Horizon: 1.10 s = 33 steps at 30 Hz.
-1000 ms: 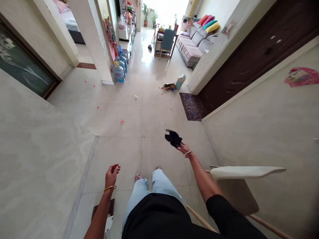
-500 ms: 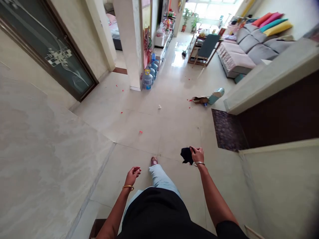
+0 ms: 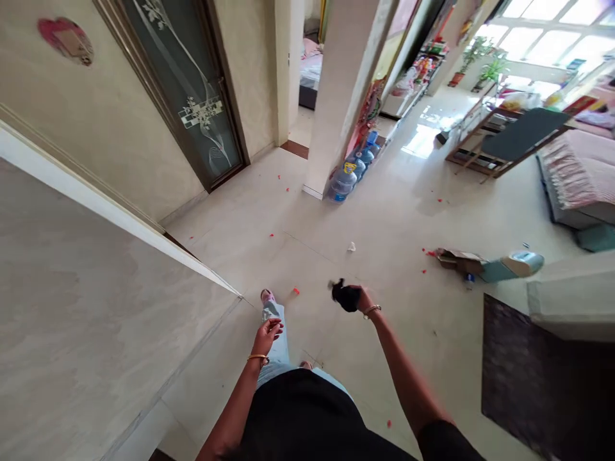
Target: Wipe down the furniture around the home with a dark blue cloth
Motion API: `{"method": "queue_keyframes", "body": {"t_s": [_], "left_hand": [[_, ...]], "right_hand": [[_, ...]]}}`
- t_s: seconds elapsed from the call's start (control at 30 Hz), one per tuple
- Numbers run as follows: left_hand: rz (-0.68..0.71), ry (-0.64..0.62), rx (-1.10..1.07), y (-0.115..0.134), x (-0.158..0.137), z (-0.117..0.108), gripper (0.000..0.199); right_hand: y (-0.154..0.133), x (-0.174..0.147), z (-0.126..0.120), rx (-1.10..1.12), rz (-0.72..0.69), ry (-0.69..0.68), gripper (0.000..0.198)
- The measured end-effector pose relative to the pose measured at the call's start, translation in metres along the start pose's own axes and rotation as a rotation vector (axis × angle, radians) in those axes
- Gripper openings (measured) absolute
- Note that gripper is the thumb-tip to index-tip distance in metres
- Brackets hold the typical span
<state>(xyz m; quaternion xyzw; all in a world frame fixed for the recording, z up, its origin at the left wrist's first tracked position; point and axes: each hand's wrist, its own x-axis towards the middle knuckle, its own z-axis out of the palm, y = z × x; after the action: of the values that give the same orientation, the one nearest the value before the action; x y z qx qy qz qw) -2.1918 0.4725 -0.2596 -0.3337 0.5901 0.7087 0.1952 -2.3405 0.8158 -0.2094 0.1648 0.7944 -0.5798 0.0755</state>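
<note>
My right hand [image 3: 364,299] is closed around a crumpled black cloth [image 3: 346,296], held out in front of me above the floor. What the cloth is exactly cannot be made out. My left hand [image 3: 269,334] hangs over my left leg, fingers loosely bent and slightly apart, with nothing in it. Below and between the hands, a small red scrap [image 3: 296,292] lies on the pale tiles. Farther ahead is a crumpled white scrap [image 3: 352,246].
Water jugs [image 3: 343,184] stand beside the pillar [image 3: 331,96]. On the right lie a torn cardboard box [image 3: 459,261] and a pale green bin [image 3: 512,266], near a dark doormat [image 3: 509,371]. Several red bits dot the floor. A wall edge [image 3: 120,205] runs along my left.
I have stepped forward and my view has turned left. The cloth has swung ahead and leftward with my right hand, still gripped. My left hand remains empty.
</note>
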Motion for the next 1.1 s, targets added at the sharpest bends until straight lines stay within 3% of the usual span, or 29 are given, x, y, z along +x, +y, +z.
{"method": "queue_keyframes", "body": {"t_s": [0.13, 0.3, 0.43, 0.57, 0.67, 0.83, 0.93, 1.1], "left_hand": [[0.012, 0.023, -0.026, 0.074, 0.096, -0.019, 0.053], [0.081, 0.003, -0.033, 0.200, 0.210, -0.042, 0.046], [0.151, -0.061, -0.035, 0.295, 0.284, -0.043, 0.043], [0.159, -0.151, -0.049, 0.364, 0.356, -0.018, 0.046], [0.124, -0.215, -0.078, 0.403, 0.414, 0.009, 0.060], [0.100, -0.279, -0.087, 0.477, 0.520, 0.038, 0.068], [0.133, -0.203, -0.067, 0.534, 0.587, 0.041, 0.063], [0.194, 0.037, -0.026, 0.636, 0.694, 0.030, 0.048]], "right_hand": [[-0.034, 0.084, 0.063, 0.046, 0.073, 0.022, 0.054], [-0.099, 0.169, 0.132, 0.437, 0.347, 0.110, 0.062], [-0.155, 0.242, 0.180, 0.518, 0.293, 0.137, 0.055], [-0.211, 0.310, 0.234, 0.507, 0.266, -0.004, 0.046], [-0.249, 0.363, 0.281, 0.571, 0.293, -0.145, 0.045], [-0.298, 0.485, 0.348, 0.705, 0.350, -0.331, 0.045], [-0.326, 0.573, 0.375, 0.701, 0.339, -0.397, 0.045], [-0.380, 0.719, 0.411, 0.605, 0.285, -0.593, 0.044]]}}
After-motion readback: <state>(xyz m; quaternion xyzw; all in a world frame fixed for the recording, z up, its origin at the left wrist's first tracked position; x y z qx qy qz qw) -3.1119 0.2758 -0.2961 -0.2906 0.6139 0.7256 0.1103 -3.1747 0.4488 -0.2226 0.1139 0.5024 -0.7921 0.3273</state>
